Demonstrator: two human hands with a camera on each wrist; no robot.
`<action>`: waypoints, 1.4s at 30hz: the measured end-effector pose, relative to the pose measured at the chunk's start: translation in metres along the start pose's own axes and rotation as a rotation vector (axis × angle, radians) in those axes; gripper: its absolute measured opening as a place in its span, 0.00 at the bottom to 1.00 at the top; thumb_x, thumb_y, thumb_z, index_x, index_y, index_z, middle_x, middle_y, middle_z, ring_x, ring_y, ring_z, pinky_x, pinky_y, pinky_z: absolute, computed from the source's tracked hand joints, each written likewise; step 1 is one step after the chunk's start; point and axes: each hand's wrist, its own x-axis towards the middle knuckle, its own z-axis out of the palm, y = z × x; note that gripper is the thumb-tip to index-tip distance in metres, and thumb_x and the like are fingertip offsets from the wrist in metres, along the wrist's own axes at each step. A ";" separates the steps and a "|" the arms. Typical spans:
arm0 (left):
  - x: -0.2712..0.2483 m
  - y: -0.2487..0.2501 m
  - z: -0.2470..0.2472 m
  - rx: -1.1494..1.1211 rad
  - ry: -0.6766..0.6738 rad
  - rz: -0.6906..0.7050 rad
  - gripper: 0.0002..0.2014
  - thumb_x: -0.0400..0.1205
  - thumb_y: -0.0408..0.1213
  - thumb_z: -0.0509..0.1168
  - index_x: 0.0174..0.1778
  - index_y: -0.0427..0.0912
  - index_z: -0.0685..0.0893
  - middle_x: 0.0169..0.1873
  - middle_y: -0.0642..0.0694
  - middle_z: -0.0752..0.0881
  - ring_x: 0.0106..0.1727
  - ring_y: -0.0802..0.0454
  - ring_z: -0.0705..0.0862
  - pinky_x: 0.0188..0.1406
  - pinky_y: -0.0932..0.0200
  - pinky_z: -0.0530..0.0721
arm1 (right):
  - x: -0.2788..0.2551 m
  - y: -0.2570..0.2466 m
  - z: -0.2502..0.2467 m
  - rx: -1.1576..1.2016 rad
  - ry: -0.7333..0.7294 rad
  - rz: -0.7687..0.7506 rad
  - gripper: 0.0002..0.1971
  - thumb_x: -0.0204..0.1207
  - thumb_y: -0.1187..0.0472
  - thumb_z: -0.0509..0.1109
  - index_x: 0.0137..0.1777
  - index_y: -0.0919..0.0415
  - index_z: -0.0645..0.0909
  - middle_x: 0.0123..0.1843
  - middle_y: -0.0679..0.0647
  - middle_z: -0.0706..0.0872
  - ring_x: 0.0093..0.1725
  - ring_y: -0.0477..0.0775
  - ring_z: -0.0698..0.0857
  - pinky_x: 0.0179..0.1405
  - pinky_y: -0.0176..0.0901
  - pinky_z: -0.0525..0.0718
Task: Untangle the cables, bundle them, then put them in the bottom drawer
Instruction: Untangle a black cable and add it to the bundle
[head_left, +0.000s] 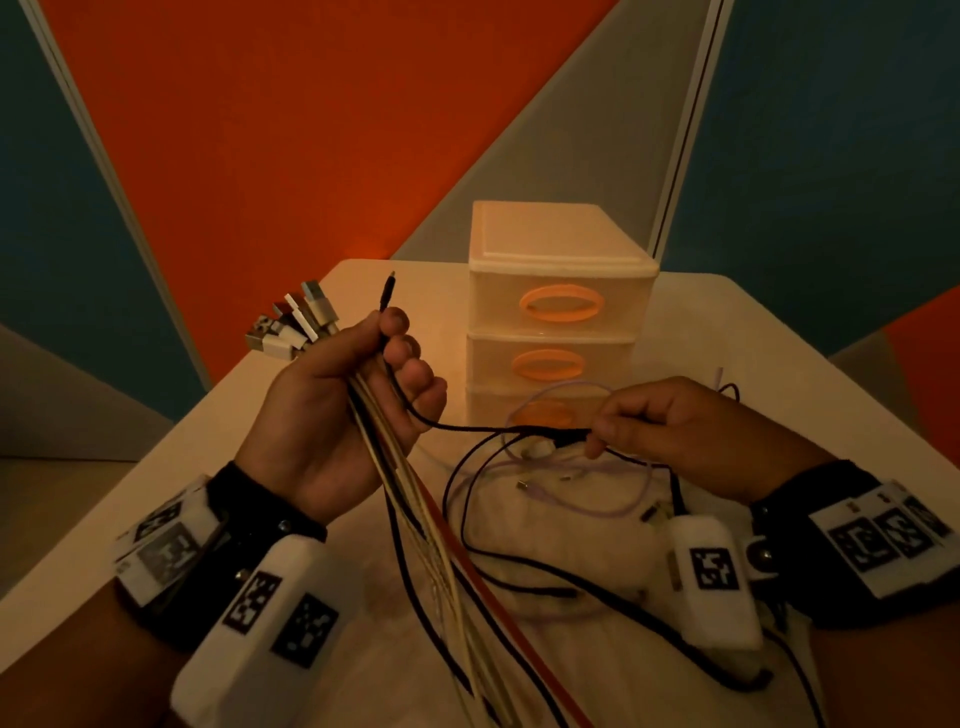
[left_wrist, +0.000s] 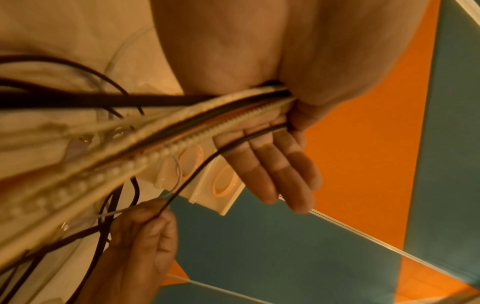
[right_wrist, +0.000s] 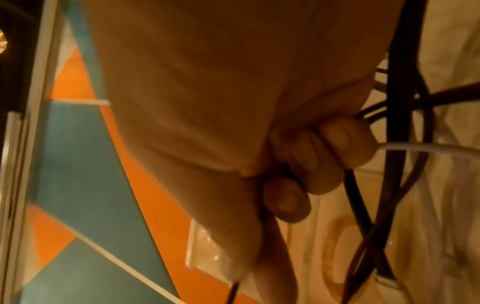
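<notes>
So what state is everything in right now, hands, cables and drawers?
left hand: grips a gathered cable bundle, plugs up
right hand: pinches a black cable
purple cable: loose on the table
drawer unit: all three drawers closed

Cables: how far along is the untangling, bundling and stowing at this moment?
Partly done: the left hand grips a bunch of cables with plugs lined up. In hand: the right hand pinches a black cable running to the left hand. Left: loose cables lie on the table, nothing looks tied, and the drawer unit is closed.
</notes>
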 end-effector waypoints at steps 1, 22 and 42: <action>0.000 -0.001 0.001 0.002 0.006 0.005 0.10 0.86 0.39 0.55 0.43 0.45 0.79 0.28 0.53 0.81 0.28 0.59 0.84 0.36 0.62 0.87 | -0.001 0.001 -0.003 0.004 -0.009 0.017 0.12 0.83 0.58 0.69 0.40 0.49 0.91 0.38 0.53 0.90 0.40 0.39 0.84 0.44 0.29 0.77; 0.002 -0.034 0.016 0.116 -0.043 -0.110 0.11 0.87 0.38 0.55 0.39 0.40 0.75 0.59 0.30 0.88 0.69 0.34 0.84 0.69 0.41 0.83 | 0.006 -0.024 0.048 -0.116 0.234 -0.205 0.12 0.80 0.51 0.72 0.33 0.43 0.85 0.30 0.42 0.86 0.33 0.44 0.86 0.41 0.55 0.87; 0.006 -0.015 0.002 -0.038 0.007 0.055 0.11 0.87 0.38 0.54 0.39 0.45 0.76 0.33 0.51 0.77 0.35 0.54 0.80 0.43 0.57 0.84 | 0.006 -0.014 0.043 -0.033 -0.056 -0.076 0.11 0.85 0.64 0.66 0.46 0.52 0.89 0.61 0.40 0.86 0.44 0.43 0.86 0.44 0.41 0.85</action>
